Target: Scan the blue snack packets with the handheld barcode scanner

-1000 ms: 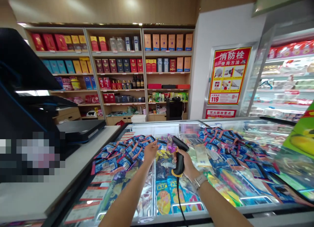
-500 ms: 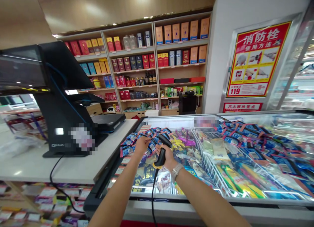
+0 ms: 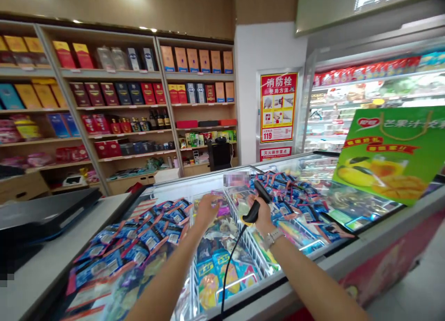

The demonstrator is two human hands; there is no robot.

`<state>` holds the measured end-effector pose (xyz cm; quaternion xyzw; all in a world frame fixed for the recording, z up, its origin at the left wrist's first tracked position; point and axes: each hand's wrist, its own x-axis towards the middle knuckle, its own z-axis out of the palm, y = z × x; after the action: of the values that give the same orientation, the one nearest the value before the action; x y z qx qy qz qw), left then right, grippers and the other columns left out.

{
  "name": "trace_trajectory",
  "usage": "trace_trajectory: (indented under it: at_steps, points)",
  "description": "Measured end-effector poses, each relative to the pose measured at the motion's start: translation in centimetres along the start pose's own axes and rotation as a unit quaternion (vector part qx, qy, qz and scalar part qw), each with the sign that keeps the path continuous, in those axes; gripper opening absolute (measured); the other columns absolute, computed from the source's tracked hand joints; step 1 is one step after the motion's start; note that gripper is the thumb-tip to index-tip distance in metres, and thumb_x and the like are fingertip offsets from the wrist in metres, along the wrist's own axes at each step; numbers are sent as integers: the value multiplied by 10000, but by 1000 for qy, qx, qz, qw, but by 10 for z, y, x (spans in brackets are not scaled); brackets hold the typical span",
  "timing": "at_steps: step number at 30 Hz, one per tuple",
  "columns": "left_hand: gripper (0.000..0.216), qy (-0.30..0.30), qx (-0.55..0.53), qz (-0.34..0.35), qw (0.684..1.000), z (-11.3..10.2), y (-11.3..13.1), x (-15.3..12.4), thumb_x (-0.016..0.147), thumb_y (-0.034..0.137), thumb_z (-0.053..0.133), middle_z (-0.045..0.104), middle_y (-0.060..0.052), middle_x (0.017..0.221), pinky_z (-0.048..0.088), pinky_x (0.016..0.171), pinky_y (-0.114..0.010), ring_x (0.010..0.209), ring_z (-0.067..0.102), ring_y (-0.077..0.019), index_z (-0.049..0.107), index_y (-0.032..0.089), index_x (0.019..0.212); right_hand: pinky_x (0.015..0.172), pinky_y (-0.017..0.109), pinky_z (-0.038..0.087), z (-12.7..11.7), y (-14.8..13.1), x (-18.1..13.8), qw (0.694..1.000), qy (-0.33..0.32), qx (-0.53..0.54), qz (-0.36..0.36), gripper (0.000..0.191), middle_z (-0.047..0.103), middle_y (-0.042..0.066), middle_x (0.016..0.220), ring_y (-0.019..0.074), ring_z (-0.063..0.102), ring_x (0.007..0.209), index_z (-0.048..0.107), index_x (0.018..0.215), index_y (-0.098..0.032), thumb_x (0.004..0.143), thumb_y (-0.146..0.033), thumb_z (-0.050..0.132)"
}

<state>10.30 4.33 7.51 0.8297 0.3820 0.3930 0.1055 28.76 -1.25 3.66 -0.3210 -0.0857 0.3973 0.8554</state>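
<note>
My right hand (image 3: 263,215) grips a black barcode scanner (image 3: 256,205) with a yellow base; its black cable (image 3: 227,265) hangs down toward me. A watch sits on that wrist. My left hand (image 3: 207,209) reaches over the chest freezer (image 3: 313,261), fingers curled onto a purple packet (image 3: 219,201) among the frozen goods. Blue and red packets (image 3: 146,235) lie piled to the left of my arms, and more blue packets (image 3: 295,196) to the right. Bright ice-cream wrappers (image 3: 222,270) fill the basket beneath my arms.
A white counter (image 3: 41,265) with a black device (image 3: 38,212) stands at the left. Wooden shelves (image 3: 121,108) of boxed goods and bottles line the back wall. A green mango-drink box (image 3: 392,154) sits on the freezer's right end, before an open chiller (image 3: 358,103). A red fire-hydrant poster (image 3: 278,107) hangs between.
The view has swung right, so the till screen has left the picture and the green box has come in. Both hands stay over the freezer, the scanner still in my right.
</note>
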Motion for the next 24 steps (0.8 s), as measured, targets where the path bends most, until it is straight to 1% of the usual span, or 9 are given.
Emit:
trace_trajectory:
  at_steps: [3, 5, 7, 10, 13, 15, 18, 21, 24]
  points:
    - [237, -64, -68, 4, 996, 53, 34, 25, 761, 172, 566, 698, -59, 966, 449, 887, -345, 937, 610, -210, 718, 207, 940, 653, 206, 545, -31, -39, 36, 992, 111, 13, -50, 105, 669, -15, 670, 133, 672, 710, 584, 722, -178, 634, -181, 642]
    - [233, -111, -122, -15, 986, 90, 56, 42, 748, 169, 584, 710, -72, 956, 467, 848, -332, 890, 633, -210, 718, 189, 938, 643, 202, 547, -48, -57, 53, 985, 147, 47, -73, 113, 661, -29, 655, 124, 668, 692, 577, 745, -182, 646, -166, 628]
    - [254, -156, -173, -59, 971, 128, 77, 58, 726, 173, 615, 721, -78, 891, 487, 784, -318, 814, 654, -209, 706, 173, 963, 663, 216, 557, -62, -69, 66, 982, 154, 70, -89, 120, 660, -33, 648, 128, 675, 691, 563, 764, -189, 660, -163, 617]
    - [352, -208, -251, -177, 929, 180, 102, 78, 716, 206, 654, 708, -60, 738, 499, 670, -295, 687, 657, -197, 650, 159, 1065, 677, 237, 569, -74, -74, 79, 984, 144, 62, -80, 105, 657, -20, 636, 149, 691, 688, 542, 751, -189, 668, -182, 607]
    - [385, -228, -309, -275, 881, 215, 117, 90, 777, 282, 614, 656, -29, 617, 490, 578, -272, 558, 623, -162, 580, 146, 1136, 671, 242, 573, -76, -72, 86, 988, 137, 55, -51, 112, 655, -7, 616, 166, 698, 686, 536, 726, -183, 651, -184, 619]
    - [374, -223, -320, -296, 872, 227, 120, 95, 814, 336, 571, 614, -6, 555, 482, 545, -264, 500, 597, -147, 555, 149, 1137, 648, 244, 572, -73, -70, 87, 990, 129, 50, -36, 131, 664, 4, 612, 173, 697, 677, 548, 732, -177, 634, -172, 634]
    - [377, -216, -343, -326, 854, 229, 122, 97, 822, 409, 555, 585, 10, 516, 480, 535, -264, 474, 587, -144, 540, 165, 1109, 597, 252, 563, -69, -70, 86, 993, 115, 17, -30, 150, 675, 15, 605, 181, 686, 641, 569, 728, -173, 606, -167, 657]
    - [398, -228, -389, -358, 818, 218, 123, 97, 811, 483, 547, 608, -6, 545, 500, 569, -282, 501, 610, -157, 545, 174, 1063, 581, 253, 553, -67, -70, 78, 994, 100, -33, -41, 150, 680, 15, 612, 189, 682, 635, 584, 709, -177, 589, -196, 671]
    - [402, -199, -439, -385, 787, 196, 119, 93, 786, 526, 557, 604, 4, 555, 513, 591, -297, 519, 618, -162, 530, 193, 1009, 622, 272, 555, -61, -67, 62, 997, 45, -35, -56, 200, 701, 24, 679, 209, 691, 710, 594, 729, -188, 557, -216, 692]
